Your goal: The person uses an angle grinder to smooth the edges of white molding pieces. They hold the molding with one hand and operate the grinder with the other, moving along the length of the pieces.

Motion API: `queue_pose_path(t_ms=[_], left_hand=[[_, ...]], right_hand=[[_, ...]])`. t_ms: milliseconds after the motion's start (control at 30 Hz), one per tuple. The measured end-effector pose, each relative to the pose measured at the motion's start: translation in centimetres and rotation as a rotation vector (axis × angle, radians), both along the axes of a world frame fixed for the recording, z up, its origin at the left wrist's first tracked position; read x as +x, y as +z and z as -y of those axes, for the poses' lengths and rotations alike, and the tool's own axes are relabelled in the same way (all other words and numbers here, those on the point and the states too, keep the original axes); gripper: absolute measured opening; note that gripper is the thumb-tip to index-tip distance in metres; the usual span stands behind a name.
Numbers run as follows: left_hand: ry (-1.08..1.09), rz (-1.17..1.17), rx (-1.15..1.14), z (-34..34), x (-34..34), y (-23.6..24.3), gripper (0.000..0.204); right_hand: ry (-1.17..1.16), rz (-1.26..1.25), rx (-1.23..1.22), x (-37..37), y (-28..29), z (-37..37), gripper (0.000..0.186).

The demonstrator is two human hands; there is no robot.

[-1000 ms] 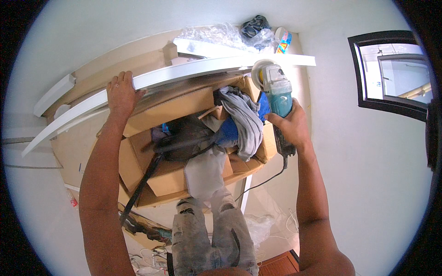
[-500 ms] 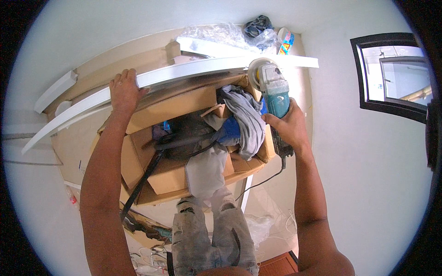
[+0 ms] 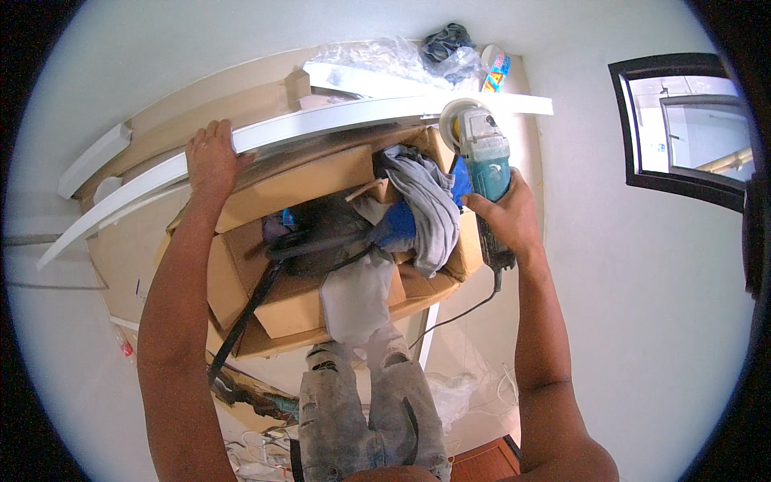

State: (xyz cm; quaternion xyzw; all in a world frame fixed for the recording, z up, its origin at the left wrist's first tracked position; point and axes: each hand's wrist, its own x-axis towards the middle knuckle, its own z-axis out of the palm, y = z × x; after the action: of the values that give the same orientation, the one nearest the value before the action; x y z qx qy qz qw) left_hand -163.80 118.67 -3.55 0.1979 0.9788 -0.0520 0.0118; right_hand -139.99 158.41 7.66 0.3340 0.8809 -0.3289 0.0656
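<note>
A long white strip (image 3: 321,122) with a shallow channel shape runs across the far side of the cardboard box (image 3: 293,183). Wrapped over its left part, my left hand (image 3: 212,161) is closed on it. My right hand (image 3: 511,215) grips the body of a teal and grey angle grinder (image 3: 487,167), thumb on the near side. The grinder's round disc (image 3: 456,120) is at the strip near its right end; whether it touches is hard to tell. A dark cut line shows just left of the disc. Grey cloth (image 3: 430,217) and blue fabric lie in the box.
A black tube (image 3: 249,321) leans out of the box over its near edge. The grinder's cord (image 3: 454,316) trails down toward my legs. Clear plastic wrapping (image 3: 373,60) and a dark bundle (image 3: 446,44) lie beyond the strip. A black-framed window (image 3: 622,128) stands at right.
The grinder and my right hand have shifted slightly to the right along the strip. My left hand keeps its hold on the strip.
</note>
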Motion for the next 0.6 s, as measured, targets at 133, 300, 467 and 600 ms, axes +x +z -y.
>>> queue_pose_path(t_ms=[133,300,467,600], left_hand=[[0.015,0.006,0.004,-0.1,0.1,0.0,0.070],[0.013,0.005,-0.001,-0.1,0.1,-0.1,0.065],[0.000,0.041,0.031,0.0,0.1,0.1,0.066],[0.001,-0.002,0.020,-0.1,0.4,0.3,0.066]], right_hand=[[0.005,-0.016,0.013,0.5,-0.3,-0.8,0.065],[-0.059,-0.060,-0.040,1.0,-1.2,-2.0,0.065],[-0.069,-0.054,-0.031,1.2,-0.4,-1.3,0.062],[0.010,-0.017,-0.005,0.8,0.7,0.5,0.065]])
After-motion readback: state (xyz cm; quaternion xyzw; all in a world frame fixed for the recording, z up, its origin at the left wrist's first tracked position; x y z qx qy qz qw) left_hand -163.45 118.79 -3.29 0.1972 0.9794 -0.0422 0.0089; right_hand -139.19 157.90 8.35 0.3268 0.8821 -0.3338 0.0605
